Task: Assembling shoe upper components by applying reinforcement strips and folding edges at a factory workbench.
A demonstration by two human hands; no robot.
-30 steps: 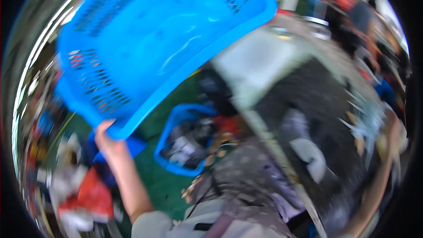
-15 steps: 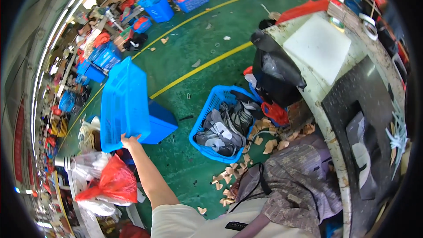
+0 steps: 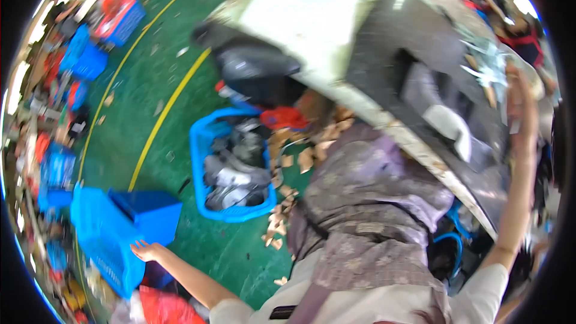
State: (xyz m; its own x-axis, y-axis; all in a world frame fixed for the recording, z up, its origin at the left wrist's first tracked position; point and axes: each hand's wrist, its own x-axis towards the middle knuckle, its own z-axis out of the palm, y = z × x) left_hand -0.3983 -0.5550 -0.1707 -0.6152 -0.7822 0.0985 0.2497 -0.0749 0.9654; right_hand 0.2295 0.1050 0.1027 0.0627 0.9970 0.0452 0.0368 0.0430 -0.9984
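Note:
At the lower left, my left hand (image 3: pixel 146 251) is open, its fingers stretched out beside the edge of a light blue plastic basket (image 3: pixel 103 237). That basket tilts on its side against a darker blue bin (image 3: pixel 150 210) on the floor. My right arm reaches to the far right over the workbench. The right hand (image 3: pixel 516 93) is blurred near a bunch of pale strips (image 3: pixel 480 63), and I cannot make out its fingers. On the bench's black mat (image 3: pixel 396 30) lies a dark and white cut piece (image 3: pixel 441 114).
A blue basket (image 3: pixel 195 165) of grey and black pieces stands on the green floor by the bench. Brown scraps (image 3: pixel 277 222) lie around it. A black bag (image 3: pixel 252 63) hangs at the bench's corner, and a red plastic bag (image 3: pixel 165 306) sits at lower left.
My view has swung to the right. My left hand has let go of the light blue basket's rim. My right arm has come into view, reaching over the bench.

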